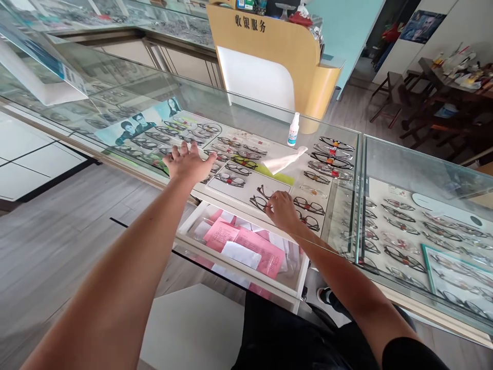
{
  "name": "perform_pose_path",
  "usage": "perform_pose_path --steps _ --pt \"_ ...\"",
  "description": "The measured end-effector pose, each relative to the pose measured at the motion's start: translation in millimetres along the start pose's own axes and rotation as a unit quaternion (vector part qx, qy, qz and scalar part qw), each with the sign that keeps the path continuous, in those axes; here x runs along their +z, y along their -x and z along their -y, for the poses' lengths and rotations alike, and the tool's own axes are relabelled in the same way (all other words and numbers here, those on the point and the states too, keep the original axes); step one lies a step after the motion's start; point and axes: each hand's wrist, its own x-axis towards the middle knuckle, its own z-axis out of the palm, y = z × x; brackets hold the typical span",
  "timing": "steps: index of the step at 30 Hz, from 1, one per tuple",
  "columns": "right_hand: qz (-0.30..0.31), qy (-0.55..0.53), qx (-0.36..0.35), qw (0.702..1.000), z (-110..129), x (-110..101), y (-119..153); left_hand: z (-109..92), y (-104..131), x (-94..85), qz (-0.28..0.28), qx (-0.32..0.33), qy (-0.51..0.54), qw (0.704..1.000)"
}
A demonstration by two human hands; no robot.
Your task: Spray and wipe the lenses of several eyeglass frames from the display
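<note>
My left hand [190, 163] lies with its fingers spread on the glass counter, above rows of eyeglasses. My right hand [283, 208] has its fingers closed at a dark-framed pair of glasses [259, 201] at the front of the display. A pale cloth [283, 161] lies on the glass beyond my right hand, and a white spray bottle [293, 130] stands upright behind the cloth. Several glasses with red tags [330, 161] form a column to the right of the cloth.
Below the counter's front edge, an open drawer [302, 275] holds pink and white papers. A tilted display frame [57, 92] stands at the far left. A wooden cash desk [308, 77] is behind the counter. More glasses fill the right case [408, 198].
</note>
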Motion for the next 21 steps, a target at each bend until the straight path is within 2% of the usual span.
perform_pose_path --steps 6,11,16,21 --pt "0.011 0.063 0.008 0.998 -1.1 19.4 -37.1 -0.9 3.3 -0.4 -0.006 0.003 0.008 1.0" --pt "0.018 0.082 0.023 0.996 -9.5 23.8 -64.1 -0.7 4.4 -1.6 -0.006 0.001 0.003 1.0" --pt "0.041 0.085 0.018 0.995 -18.8 22.3 -72.3 0.1 3.4 -0.4 -0.003 -0.005 -0.004 1.0" --pt "0.055 0.078 0.027 0.995 -20.0 22.9 -68.4 -0.8 5.5 -1.3 -0.011 0.002 0.004 1.0"
